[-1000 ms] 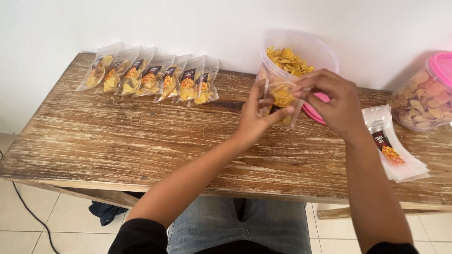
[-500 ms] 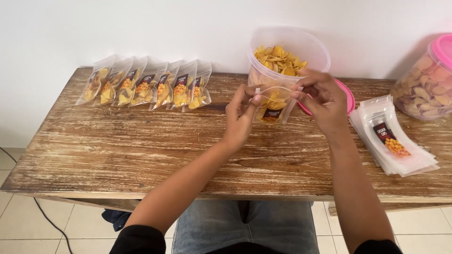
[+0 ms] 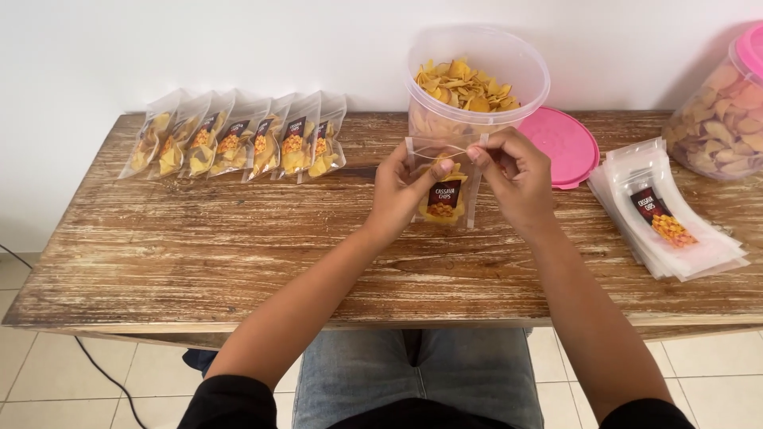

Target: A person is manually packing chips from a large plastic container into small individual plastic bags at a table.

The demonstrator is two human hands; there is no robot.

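Left hand (image 3: 401, 191): thumb and fingers are pinching together on the top left edge of a small clear pouch (image 3: 443, 184). Right hand (image 3: 515, 176): fingertips are pinching together on the top right edge of the same pouch. Both hands are holding the pouch upright above the table (image 3: 199, 246), just in front of the tub (image 3: 477, 83).

The pouch is carrying a dark label on its front, with yellow chips showing behind and below it. Whether its top edge is sealed cannot be told; the fingers are covering it.

The tub is standing open at the back of the table, clear plastic, holding yellow chips well up its wall. Its pink lid (image 3: 563, 144) is lying flat just to the right of it, partly behind the right hand.

Further right, a stack of empty pouches (image 3: 671, 214) is lying flat near the table's right end. Behind it, a second jar (image 3: 719, 119) with a pink top is sitting at the frame edge, holding paler chips.

Far left at the back, a row of filled pouches (image 3: 238, 143) is lying overlapped, well apart from both hands.
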